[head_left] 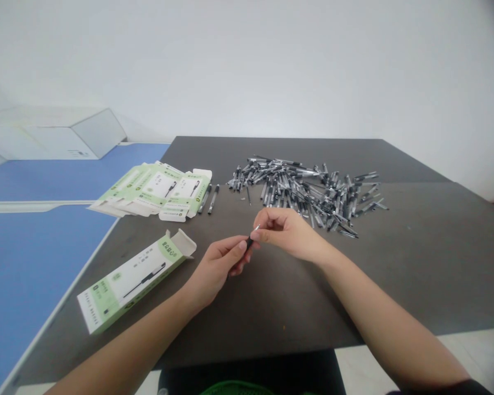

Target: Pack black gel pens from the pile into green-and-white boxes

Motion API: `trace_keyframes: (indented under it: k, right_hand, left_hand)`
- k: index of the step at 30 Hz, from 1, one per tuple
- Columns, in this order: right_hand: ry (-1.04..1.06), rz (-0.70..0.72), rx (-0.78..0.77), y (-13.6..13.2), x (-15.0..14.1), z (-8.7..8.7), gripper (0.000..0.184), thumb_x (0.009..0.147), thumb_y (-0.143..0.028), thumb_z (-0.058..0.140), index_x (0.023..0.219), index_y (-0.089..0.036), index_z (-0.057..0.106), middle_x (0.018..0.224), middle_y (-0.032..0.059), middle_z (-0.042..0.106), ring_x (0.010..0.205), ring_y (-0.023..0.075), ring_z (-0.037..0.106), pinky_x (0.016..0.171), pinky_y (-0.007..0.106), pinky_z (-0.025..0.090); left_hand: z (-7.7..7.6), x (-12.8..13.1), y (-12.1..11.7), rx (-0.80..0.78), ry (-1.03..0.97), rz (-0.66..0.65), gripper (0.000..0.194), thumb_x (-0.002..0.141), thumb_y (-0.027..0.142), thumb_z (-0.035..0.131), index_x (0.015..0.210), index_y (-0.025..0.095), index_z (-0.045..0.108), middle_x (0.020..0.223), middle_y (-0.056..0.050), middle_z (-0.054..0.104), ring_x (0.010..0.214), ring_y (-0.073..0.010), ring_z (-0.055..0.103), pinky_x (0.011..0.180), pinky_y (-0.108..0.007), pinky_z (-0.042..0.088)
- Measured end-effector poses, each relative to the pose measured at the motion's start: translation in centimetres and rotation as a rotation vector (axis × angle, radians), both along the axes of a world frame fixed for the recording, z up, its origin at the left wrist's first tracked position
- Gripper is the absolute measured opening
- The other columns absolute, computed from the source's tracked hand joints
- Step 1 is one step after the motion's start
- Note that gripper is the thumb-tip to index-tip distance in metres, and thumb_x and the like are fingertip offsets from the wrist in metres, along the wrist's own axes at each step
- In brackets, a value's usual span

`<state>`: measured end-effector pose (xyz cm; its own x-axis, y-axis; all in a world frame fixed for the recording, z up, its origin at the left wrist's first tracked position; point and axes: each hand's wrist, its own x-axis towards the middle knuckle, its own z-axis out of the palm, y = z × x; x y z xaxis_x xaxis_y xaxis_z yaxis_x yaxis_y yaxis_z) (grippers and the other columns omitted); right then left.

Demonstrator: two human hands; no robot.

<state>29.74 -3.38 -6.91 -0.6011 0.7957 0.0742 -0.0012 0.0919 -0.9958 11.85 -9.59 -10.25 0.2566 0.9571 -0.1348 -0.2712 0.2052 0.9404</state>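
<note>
- The left hand (222, 260) pinched the dark lower part of a pen (250, 240) between thumb and fingers, on the person's side of the pen pile (288, 184).
- The right hand (286, 230) had its thumb and forefinger pressed together at the pen's silvery upper end, just short of the same pile; whether its other fingers touched the pen, I cannot tell.
- The grip looked small on a thin barrel, so a twist or a hard pull could have made the pen slip. Any small loose part could then have rolled towards the pile and been hard to pick out.
- The right hand was close to the pile's near edge; a careless sweep of its knuckles could have scattered the crossed, loosely heaped pens.
- A dark, thin piece (248, 195) lay by the left edge of the pile, apart from most of it, and could easily have been overlooked or nudged.
- Two pens (214, 198) lay left of the pile, beside the flattened cartons (156, 192); shifting that stack could have set them rolling.
- The box (135, 280) lay left of the pile and nearer the person, its end flaps open. The left forearm was close to it, so a drifting elbow could have shoved it askew.
</note>
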Motion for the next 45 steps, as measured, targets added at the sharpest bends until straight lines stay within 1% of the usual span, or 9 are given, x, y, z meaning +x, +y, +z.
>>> trace_keyframes:
  k: [5,10,15,21,23,29,35,40,45]
  right_hand:
    - [0.044,0.032,-0.050,-0.1,0.0,0.1,0.037,0.075,-0.042,0.083,0.094,-0.017,0.065,0.070,-0.0032,0.067,0.065,0.0109,0.062,0.063,0.024,0.047]
    - [0.061,0.085,-0.079,-0.2,0.2,0.2,0.035,0.073,-0.045,0.084,0.079,-0.017,0.064,0.071,0.0013,0.072,0.068,0.0151,0.068,0.066,0.028,0.050]
    - [0.075,-0.101,0.004,-0.5,-0.4,0.0,0.038,0.067,-0.047,0.088,0.072,-0.018,0.064,0.065,-0.0003,0.068,0.059,0.0127,0.060,0.058,0.026,0.044]
    - [0.154,-0.239,0.066,-0.2,0.0,0.7,0.039,0.071,-0.051,0.084,0.071,-0.018,0.064,0.068,-0.0006,0.063,0.060,0.0103,0.050,0.057,0.025,0.041]
    - [0.192,-0.259,0.047,0.0,0.2,0.8,0.039,0.069,-0.052,0.085,0.070,-0.019,0.064,0.071,-0.0003,0.064,0.060,0.0099,0.049,0.057,0.025,0.041]
    - [0.252,-0.272,-0.012,-0.1,-0.1,0.4,0.035,0.066,-0.047,0.087,0.073,-0.019,0.069,0.070,-0.0014,0.063,0.059,0.0093,0.049,0.056,0.025,0.043]
    - [0.242,-0.325,-0.069,0.0,-0.3,0.5,0.041,0.059,-0.049,0.090,0.066,-0.019,0.062,0.069,-0.0024,0.063,0.055,0.0078,0.045,0.054,0.025,0.043]
    - [0.294,-0.345,-0.104,-0.3,-0.6,0.5,0.042,0.058,-0.048,0.091,0.065,-0.019,0.062,0.068,-0.0027,0.063,0.053,0.0073,0.045,0.052,0.024,0.042]
    - [0.278,-0.390,-0.082,-0.4,-1.0,-0.1,0.042,0.062,-0.053,0.088,0.065,-0.019,0.063,0.059,-0.0046,0.056,0.053,0.0082,0.045,0.053,0.024,0.042]
  left_hand:
    - [0.3,0.0,-0.1,-0.016,-0.001,0.014,0.033,0.082,0.046,0.074,0.080,0.014,0.068,0.067,0.002,0.052,0.054,-0.0067,0.041,0.048,-0.022,0.023]
    - [0.1,0.0,-0.1,0.041,0.083,0.004,0.034,0.084,0.047,0.071,0.086,0.014,0.072,0.068,0.001,0.055,0.055,-0.0081,0.043,0.049,-0.023,0.028]
    - [0.1,0.0,0.0,0.065,0.180,0.105,0.030,0.083,0.044,0.074,0.091,0.015,0.071,0.073,0.000,0.061,0.059,-0.0084,0.047,0.053,-0.022,0.035]
    - [0.4,-0.2,0.0,-0.110,-0.128,-0.163,0.041,0.094,0.054,0.054,0.086,0.015,0.067,0.050,0.006,0.046,0.039,-0.0052,0.029,0.041,-0.021,0.022]
    - [0.5,-0.2,0.0,-0.101,-0.141,-0.106,0.037,0.091,0.048,0.063,0.079,0.014,0.066,0.046,0.009,0.035,0.040,-0.0037,0.021,0.042,-0.020,0.018]
    - [0.5,-0.1,0.3,-0.040,-0.074,0.111,0.033,0.080,0.044,0.078,0.079,0.013,0.066,0.058,0.006,0.044,0.050,-0.0046,0.031,0.046,-0.019,0.020]
    - [0.7,-0.2,0.1,-0.141,-0.198,-0.140,0.035,0.091,0.048,0.061,0.087,0.014,0.068,0.053,0.010,0.025,0.043,-0.0055,0.017,0.043,-0.021,0.018]
    - [0.6,-0.3,-0.1,-0.007,-0.051,-0.016,0.036,0.086,0.050,0.068,0.084,0.014,0.069,0.053,0.009,0.030,0.047,-0.0065,0.019,0.046,-0.022,0.017]
    - [0.4,0.1,-0.6,0.239,0.386,0.242,0.035,0.093,0.049,0.059,0.083,0.017,0.070,0.057,0.004,0.045,0.056,-0.0115,0.039,0.055,-0.027,0.029]
